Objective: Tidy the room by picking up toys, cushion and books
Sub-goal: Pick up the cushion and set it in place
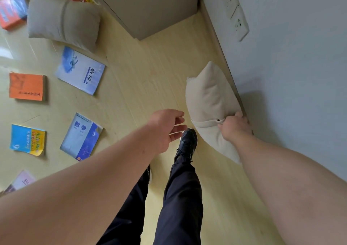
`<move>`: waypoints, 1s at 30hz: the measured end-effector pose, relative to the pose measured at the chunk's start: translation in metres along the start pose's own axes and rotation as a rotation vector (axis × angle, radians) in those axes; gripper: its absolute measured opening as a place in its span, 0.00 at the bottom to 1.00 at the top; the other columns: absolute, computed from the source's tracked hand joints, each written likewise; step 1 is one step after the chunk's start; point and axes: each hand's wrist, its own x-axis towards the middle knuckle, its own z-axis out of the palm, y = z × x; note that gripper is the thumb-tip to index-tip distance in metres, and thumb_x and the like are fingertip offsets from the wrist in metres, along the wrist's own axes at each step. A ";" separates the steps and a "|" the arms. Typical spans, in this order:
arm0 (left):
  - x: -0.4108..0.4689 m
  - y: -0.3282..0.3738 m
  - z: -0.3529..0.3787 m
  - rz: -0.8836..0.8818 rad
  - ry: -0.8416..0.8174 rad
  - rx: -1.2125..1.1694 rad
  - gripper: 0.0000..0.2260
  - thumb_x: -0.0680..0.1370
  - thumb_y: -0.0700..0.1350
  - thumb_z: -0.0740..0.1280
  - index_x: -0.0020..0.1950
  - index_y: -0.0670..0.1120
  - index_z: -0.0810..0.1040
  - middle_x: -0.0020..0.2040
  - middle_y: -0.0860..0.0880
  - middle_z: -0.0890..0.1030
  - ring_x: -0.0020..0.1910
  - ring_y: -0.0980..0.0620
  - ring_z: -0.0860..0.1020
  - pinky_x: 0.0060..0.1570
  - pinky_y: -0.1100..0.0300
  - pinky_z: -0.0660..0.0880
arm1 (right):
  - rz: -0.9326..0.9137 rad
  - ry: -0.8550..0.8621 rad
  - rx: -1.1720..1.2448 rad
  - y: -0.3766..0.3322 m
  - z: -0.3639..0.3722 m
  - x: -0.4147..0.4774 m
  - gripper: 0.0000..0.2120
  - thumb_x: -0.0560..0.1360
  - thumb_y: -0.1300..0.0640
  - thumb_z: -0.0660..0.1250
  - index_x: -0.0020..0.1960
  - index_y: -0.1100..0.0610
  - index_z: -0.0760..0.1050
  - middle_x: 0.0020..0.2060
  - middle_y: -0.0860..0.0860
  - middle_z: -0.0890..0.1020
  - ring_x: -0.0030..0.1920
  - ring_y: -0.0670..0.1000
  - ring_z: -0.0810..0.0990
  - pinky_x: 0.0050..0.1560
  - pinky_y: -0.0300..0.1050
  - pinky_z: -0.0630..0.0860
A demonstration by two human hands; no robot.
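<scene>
Well, the right grip (234, 127) is closed on the cushion (208, 98), bunching its seam, likely to lift it from beside the wall (300, 75). The cushion's bulk stretches toward eleven o'clock from that hold. The left grip (167, 128), fingers loose and empty, hangs at the cushion's nine o'clock, probably to steady it. Books (80, 70) lie well apart on the floor (140, 85).

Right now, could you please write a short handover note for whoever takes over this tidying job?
Right hand grips the cream cushion by its edge, against the wall. Left hand is open beside it, holding nothing.
A second cushion lies on the floor by the cabinet. Four books lie flat nearby: pale blue book, orange book, maths book, blue-and-yellow book; more show at the frame edges.
Done: one cushion in hand. Left: the second cushion and all the books. No toys in view.
</scene>
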 end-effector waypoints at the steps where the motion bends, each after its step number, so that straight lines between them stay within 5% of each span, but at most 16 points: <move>1: -0.003 -0.001 -0.006 -0.001 0.012 -0.009 0.07 0.79 0.40 0.67 0.56 0.41 0.82 0.44 0.47 0.81 0.43 0.47 0.83 0.41 0.57 0.78 | -0.009 -0.014 0.037 -0.005 0.003 -0.006 0.25 0.80 0.42 0.62 0.69 0.58 0.72 0.67 0.55 0.70 0.63 0.60 0.73 0.52 0.52 0.71; 3: -0.012 -0.002 -0.019 0.001 0.028 -0.032 0.07 0.79 0.40 0.67 0.55 0.41 0.82 0.44 0.47 0.81 0.42 0.47 0.83 0.39 0.57 0.77 | -0.084 0.022 0.059 -0.018 -0.002 -0.025 0.21 0.82 0.46 0.60 0.67 0.61 0.73 0.64 0.55 0.72 0.56 0.60 0.77 0.46 0.51 0.70; 10: -0.097 -0.001 -0.064 0.079 0.061 -0.062 0.06 0.80 0.41 0.66 0.55 0.41 0.80 0.42 0.48 0.79 0.43 0.49 0.81 0.39 0.59 0.78 | -0.296 0.177 0.062 -0.057 -0.099 -0.134 0.21 0.84 0.50 0.56 0.65 0.64 0.75 0.65 0.60 0.71 0.62 0.64 0.76 0.59 0.52 0.72; 13: -0.141 0.001 -0.090 0.178 0.110 0.009 0.04 0.81 0.40 0.64 0.51 0.43 0.79 0.44 0.48 0.78 0.42 0.50 0.80 0.40 0.58 0.77 | -0.341 0.147 0.179 -0.069 -0.138 -0.194 0.20 0.83 0.49 0.58 0.63 0.64 0.76 0.63 0.62 0.75 0.61 0.62 0.76 0.55 0.49 0.71; 18: -0.212 0.005 -0.141 0.473 0.179 0.299 0.15 0.78 0.41 0.65 0.64 0.47 0.78 0.54 0.48 0.82 0.51 0.46 0.81 0.55 0.54 0.79 | -0.468 0.221 0.437 -0.088 -0.169 -0.301 0.18 0.81 0.48 0.63 0.38 0.59 0.74 0.49 0.62 0.81 0.42 0.58 0.74 0.43 0.43 0.65; 20: -0.237 0.012 -0.156 0.611 0.189 0.450 0.18 0.79 0.45 0.65 0.70 0.51 0.74 0.61 0.51 0.80 0.49 0.48 0.79 0.50 0.58 0.76 | -0.536 0.251 0.507 -0.095 -0.175 -0.337 0.23 0.80 0.47 0.64 0.31 0.57 0.67 0.40 0.61 0.81 0.40 0.58 0.74 0.39 0.44 0.65; 22: -0.263 0.021 -0.174 0.754 0.244 0.625 0.20 0.81 0.49 0.62 0.74 0.55 0.70 0.68 0.55 0.75 0.54 0.50 0.78 0.50 0.60 0.74 | -0.599 0.276 0.585 -0.105 -0.182 -0.380 0.24 0.80 0.48 0.64 0.30 0.57 0.65 0.33 0.59 0.79 0.38 0.58 0.75 0.36 0.47 0.68; 27: -0.305 0.019 -0.230 1.002 0.299 0.903 0.22 0.83 0.59 0.55 0.77 0.57 0.65 0.77 0.56 0.66 0.76 0.49 0.63 0.75 0.52 0.59 | -0.676 0.299 0.834 -0.128 -0.195 -0.461 0.22 0.79 0.47 0.65 0.35 0.62 0.73 0.32 0.54 0.79 0.39 0.59 0.81 0.41 0.60 0.82; 30: -0.331 -0.005 -0.276 1.014 0.279 0.685 0.21 0.83 0.61 0.54 0.75 0.60 0.69 0.76 0.57 0.68 0.75 0.52 0.65 0.75 0.51 0.59 | -0.741 0.248 0.928 -0.140 -0.193 -0.501 0.19 0.80 0.51 0.65 0.36 0.62 0.75 0.33 0.52 0.79 0.40 0.56 0.81 0.35 0.53 0.84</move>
